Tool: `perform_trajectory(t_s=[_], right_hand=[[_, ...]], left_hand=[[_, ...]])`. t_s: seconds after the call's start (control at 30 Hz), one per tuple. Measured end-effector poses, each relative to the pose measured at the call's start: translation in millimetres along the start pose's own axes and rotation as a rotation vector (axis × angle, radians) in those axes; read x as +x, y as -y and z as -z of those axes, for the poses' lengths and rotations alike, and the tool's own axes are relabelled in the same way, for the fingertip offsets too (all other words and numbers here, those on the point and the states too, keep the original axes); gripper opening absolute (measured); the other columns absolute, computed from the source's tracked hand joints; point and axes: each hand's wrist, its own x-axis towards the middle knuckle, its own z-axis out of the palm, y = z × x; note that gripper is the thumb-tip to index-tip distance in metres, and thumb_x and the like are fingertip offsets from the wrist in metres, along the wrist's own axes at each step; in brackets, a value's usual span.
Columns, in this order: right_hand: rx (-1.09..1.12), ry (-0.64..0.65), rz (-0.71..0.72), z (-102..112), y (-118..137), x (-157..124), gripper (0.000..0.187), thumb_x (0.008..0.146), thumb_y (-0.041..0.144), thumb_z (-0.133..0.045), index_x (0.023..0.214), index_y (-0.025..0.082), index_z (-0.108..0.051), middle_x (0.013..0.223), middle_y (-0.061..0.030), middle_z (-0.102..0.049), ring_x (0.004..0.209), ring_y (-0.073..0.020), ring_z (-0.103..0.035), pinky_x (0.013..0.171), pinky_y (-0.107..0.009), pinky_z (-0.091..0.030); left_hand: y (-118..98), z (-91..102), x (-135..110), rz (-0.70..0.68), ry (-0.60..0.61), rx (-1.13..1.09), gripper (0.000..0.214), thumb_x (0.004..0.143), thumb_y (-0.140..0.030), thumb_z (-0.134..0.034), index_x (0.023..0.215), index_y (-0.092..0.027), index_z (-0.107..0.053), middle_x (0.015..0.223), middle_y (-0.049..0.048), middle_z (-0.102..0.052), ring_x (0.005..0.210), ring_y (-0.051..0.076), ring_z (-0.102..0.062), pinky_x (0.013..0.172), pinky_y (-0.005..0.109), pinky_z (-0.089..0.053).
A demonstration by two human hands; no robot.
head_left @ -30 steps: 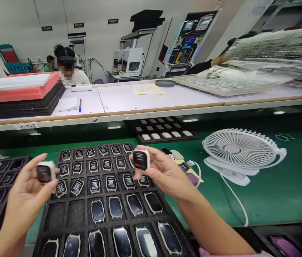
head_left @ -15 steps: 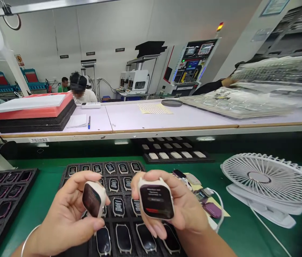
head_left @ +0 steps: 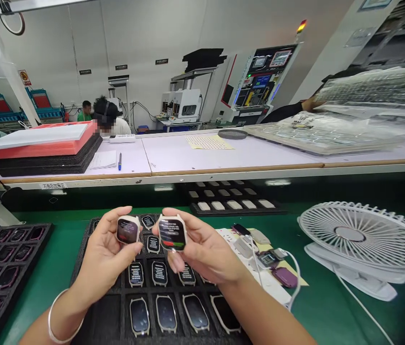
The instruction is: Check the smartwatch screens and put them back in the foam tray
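My left hand (head_left: 107,254) is closed around a cream smartwatch case (head_left: 128,230), its dark screen facing me with faint text and a reddish patch. In my right hand (head_left: 205,249) is a second cream smartwatch (head_left: 172,233), showing white text and a red and green bar. The two watches are held side by side, a small gap apart, above a black foam tray (head_left: 105,311). Similar watches fill many of its pockets; the middle rows show lit text, while the front row, including one watch (head_left: 166,314), has dark screens. My hands hide part of the back rows.
Purple-rimmed watches sit in another foam tray (head_left: 22,287) at left. A white fan (head_left: 349,235) stands at right, near cables and a purple watch (head_left: 285,277). Beneath the raised shelf (head_left: 173,158) is a tray of pale pieces (head_left: 234,205). Co-workers are beyond.
Both hands have moved up and away from me, bringing the watches closer together. The left watch has turned to face me more, and the right watch's screen now has green beside the red.
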Motion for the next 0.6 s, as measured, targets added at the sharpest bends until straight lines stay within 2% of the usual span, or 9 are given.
perform_trajectory(t_s=[0.2,0.43,0.6], right_hand=[[0.047,-0.127,-0.104,7,-2,15,0.048,0.082,0.024,-0.079,0.128,0.027,-0.064,0.121,-0.0087,-0.069,0.070,-0.0109,-0.062,0.071,-0.029,-0.056],[0.048,-0.199,-0.119,11,-4,20,0.046,0.080,0.018,-0.077,0.123,0.025,-0.065,0.108,-0.0047,-0.071,0.073,-0.0116,-0.066,0.073,-0.028,-0.054],[-0.017,-0.244,-0.107,12,-7,21,0.048,0.079,0.015,-0.074,0.125,0.025,-0.061,0.111,-0.0056,-0.071,0.076,-0.0132,-0.068,0.074,-0.029,-0.053]], left_hand=[[14,5.2,18,0.034,-0.018,-0.006,0.056,0.079,-0.016,-0.076,0.130,-0.024,-0.054,0.102,0.0038,-0.069,0.086,0.012,-0.067,0.076,0.022,-0.056],[18,6.6,26,0.128,-0.032,-0.042,0.059,0.077,-0.017,-0.075,0.131,-0.022,-0.052,0.103,0.0032,-0.069,0.075,0.010,-0.065,0.078,0.026,-0.055],[17,6.4,27,0.266,-0.058,-0.087,0.065,0.075,-0.019,-0.076,0.135,-0.020,-0.050,0.106,0.0052,-0.069,0.068,0.009,-0.064,0.065,0.022,-0.050]])
